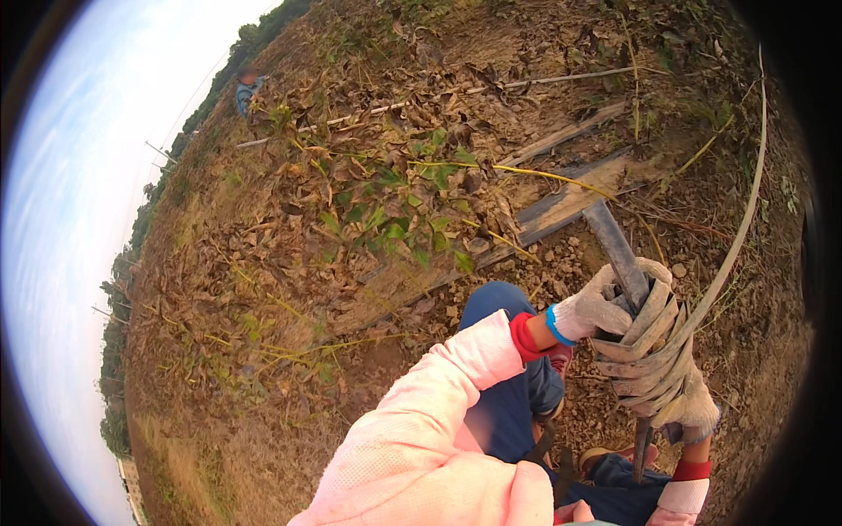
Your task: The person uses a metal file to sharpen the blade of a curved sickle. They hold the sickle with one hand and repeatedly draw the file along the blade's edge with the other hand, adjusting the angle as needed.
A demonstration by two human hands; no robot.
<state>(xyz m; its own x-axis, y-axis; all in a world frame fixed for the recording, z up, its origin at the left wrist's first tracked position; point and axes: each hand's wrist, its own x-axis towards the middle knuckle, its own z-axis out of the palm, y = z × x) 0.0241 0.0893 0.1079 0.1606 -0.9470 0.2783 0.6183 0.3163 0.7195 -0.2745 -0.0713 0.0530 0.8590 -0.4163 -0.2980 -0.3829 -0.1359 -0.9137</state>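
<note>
Both of my hands wear soiled knit work gloves and hold a thick coil of flat, dirt-covered hose or tape [641, 358]. My left hand [602, 302], its glove edged in blue, grips the coil's upper end. A dark flat length of the strip [615, 246] sticks out past its fingers. Around the lower end is my right hand [691, 401], partly hidden behind the wraps. Another dark piece of strip [642, 450] hangs below the coil. From the coil, a long run of the same strip [737, 240] curves up along the right side.
Withered leafy plants [395, 217] with yellow stems [559, 177] cover the ground. Dark plastic mulch film [546, 214] lies partly under soil. A thin pale line [368, 115] crosses the plants. My bent knee [496, 302] is beside the coil. Far off is a person in blue [247, 95].
</note>
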